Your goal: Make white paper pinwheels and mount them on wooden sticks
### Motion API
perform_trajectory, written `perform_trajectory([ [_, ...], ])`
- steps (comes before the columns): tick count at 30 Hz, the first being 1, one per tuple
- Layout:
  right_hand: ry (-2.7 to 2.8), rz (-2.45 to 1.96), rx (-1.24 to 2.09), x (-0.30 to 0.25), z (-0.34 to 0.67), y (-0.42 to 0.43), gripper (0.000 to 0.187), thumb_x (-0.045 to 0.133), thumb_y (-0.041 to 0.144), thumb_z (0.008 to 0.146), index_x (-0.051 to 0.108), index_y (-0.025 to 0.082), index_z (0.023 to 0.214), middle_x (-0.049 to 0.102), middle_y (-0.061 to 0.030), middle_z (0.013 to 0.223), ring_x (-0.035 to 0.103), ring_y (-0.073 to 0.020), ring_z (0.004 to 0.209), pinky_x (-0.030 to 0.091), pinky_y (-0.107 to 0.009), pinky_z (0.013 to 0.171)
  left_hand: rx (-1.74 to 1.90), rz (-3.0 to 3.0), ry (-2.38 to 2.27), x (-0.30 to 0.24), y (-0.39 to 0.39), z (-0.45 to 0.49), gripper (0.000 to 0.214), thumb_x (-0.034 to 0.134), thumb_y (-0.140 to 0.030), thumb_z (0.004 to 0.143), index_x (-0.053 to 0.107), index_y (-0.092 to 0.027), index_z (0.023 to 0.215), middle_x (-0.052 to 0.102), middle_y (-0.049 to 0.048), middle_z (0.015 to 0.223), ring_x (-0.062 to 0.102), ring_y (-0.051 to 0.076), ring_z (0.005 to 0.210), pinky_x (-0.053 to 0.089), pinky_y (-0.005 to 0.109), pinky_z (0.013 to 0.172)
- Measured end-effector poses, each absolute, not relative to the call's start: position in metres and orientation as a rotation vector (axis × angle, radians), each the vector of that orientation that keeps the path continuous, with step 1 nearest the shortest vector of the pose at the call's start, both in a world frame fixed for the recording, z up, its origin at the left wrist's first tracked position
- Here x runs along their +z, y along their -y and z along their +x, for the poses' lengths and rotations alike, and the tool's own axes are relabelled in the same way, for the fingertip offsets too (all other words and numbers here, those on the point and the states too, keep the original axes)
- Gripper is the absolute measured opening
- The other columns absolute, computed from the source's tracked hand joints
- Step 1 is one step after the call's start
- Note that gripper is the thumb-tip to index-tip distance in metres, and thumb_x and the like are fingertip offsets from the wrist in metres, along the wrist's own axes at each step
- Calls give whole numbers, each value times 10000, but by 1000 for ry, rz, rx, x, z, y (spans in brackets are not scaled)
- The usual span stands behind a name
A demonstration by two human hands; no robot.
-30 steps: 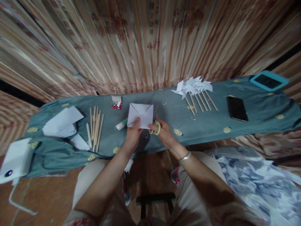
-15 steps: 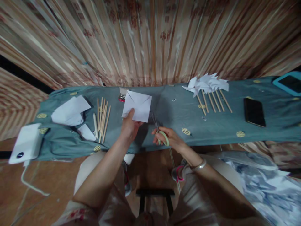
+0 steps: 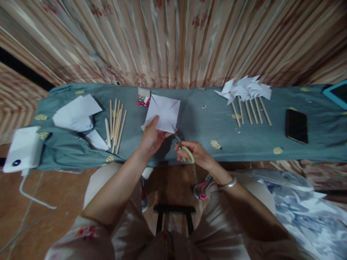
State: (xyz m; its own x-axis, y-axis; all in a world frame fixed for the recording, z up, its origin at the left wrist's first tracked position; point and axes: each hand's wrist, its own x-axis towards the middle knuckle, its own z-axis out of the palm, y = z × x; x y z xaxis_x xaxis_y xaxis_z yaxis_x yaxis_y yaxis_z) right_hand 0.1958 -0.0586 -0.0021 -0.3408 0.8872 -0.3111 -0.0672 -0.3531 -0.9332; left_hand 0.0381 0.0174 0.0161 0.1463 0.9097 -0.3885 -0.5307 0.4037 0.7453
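Observation:
My left hand [image 3: 151, 136] pinches the lower left corner of a white creased paper square [image 3: 164, 112] and holds it above the teal cloth. My right hand [image 3: 193, 153] grips green-handled scissors [image 3: 182, 145], fingers through the loops. The blades point up and left, their tip touching the paper's lower edge. A small red and white box [image 3: 142, 98] lies just behind the paper.
The teal cloth-covered table [image 3: 195, 133] carries a row of wooden sticks [image 3: 116, 121], loose white paper sheets [image 3: 77, 113], finished paper pinwheels on sticks [image 3: 246, 94], a black phone [image 3: 296, 126] and a blue-cased tablet [image 3: 337, 93]. A white device [image 3: 22, 148] sits at the left end. A striped curtain hangs behind.
My left hand lifted the paper off the cloth. My right hand picked the scissors up from the table and brought the blades to the paper's lower edge.

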Motion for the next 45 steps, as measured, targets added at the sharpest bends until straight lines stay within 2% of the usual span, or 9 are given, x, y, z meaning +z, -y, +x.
perform_trajectory([
  [4,1159,-1175,1769,-2,195,58,432,787,584,647,658,190,771,635,36,600,552,-77,513,425,-194,487,1104,468,-908,16,-17,41,238,508,-307,925,637,-160,1061,751,94,945,728,237,855,600,385,785],
  [9,1145,-1187,1765,-1,196,58,436,796,579,639,656,192,783,638,36,593,544,-75,504,425,-195,486,1086,476,-906,17,-15,42,289,578,-340,885,629,-150,1097,758,98,954,728,254,916,592,388,828],
  [18,1138,-1183,1789,0,197,56,444,796,590,626,658,198,782,648,41,568,549,-78,481,414,-197,468,1075,473,-905,17,-14,43,312,550,-318,901,629,-123,1131,754,122,978,726,286,969,577,447,890],
  [26,1110,-1206,1791,3,196,56,481,818,612,579,668,190,756,638,40,553,544,-80,476,425,-204,471,1084,467,-929,19,-13,43,286,493,-293,937,630,-150,1143,759,84,961,731,256,956,590,399,864],
  [33,1084,-1199,1788,0,195,56,475,842,590,550,677,190,748,618,55,534,541,-65,470,422,-190,477,1098,461,-917,19,-13,42,340,619,-341,885,623,-140,1160,753,120,1033,730,275,975,579,426,909],
  [37,1097,-1187,1784,-4,196,56,440,840,561,585,684,187,759,625,43,536,545,-73,473,424,-200,478,1111,445,-897,20,-13,43,330,562,-298,919,607,-123,1195,762,113,988,734,260,957,579,411,910],
  [45,1064,-1195,1812,-7,195,55,470,860,543,555,665,171,765,598,56,547,538,-61,486,424,-193,495,1102,455,-917,23,-13,43,301,437,-239,971,591,-126,1203,764,89,944,745,223,898,588,396,895],
])
